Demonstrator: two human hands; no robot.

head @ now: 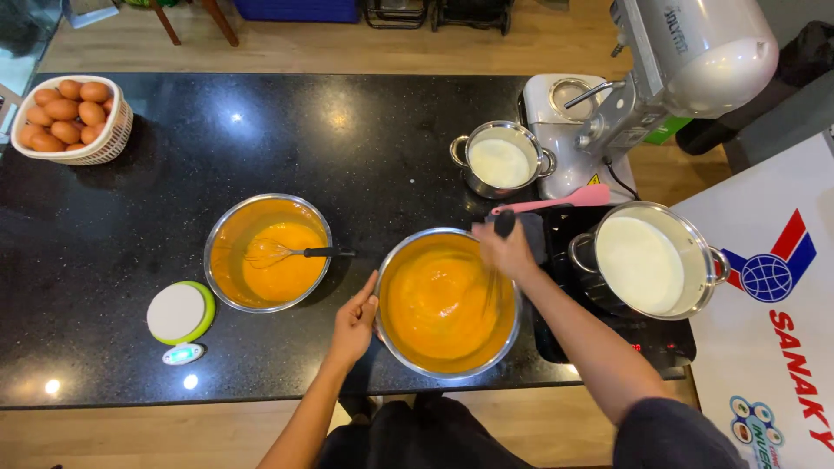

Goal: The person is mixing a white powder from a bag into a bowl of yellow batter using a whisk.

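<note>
Right hand (pixel 504 252) is closed around the dark handle of a whisk (pixel 493 287), whose blurred wires dip into the orange batter of the near steel bowl (pixel 401 260). Left hand (pixel 354 326) rests against that bowl's left rim, fingers curled onto the edge, thumb up.

That bowl sits at the front edge of a black, speckled, glossy desk (pixel 174 200) that reflects ceiling lights. Just left of it stands a second steel bowl (pixel 217 234), also holding orange batter, with a second whisk (pixel 282 253) lying in it, handle pointing right. Further left, near the front edge, lies a round green and white kitchen scale (pixel 180 314). At the far left corner a white basket (pixel 109 143) holds brown eggs (pixel 65 111).

To the right of the near bowl, a large steel pot (pixel 699 239) full of white liquid stands on a black induction hob (pixel 660 343). A pink spatula (pixel 556 203) lies behind it. Beyond that, a small steel pot (pixel 460 148) with white contents sits beside a white stand mixer (pixel 695 52). A white chest freezer (pixel 764 347) flanks the desk on the right. Wooden floor (pixel 347 48) shows beyond the desk.
</note>
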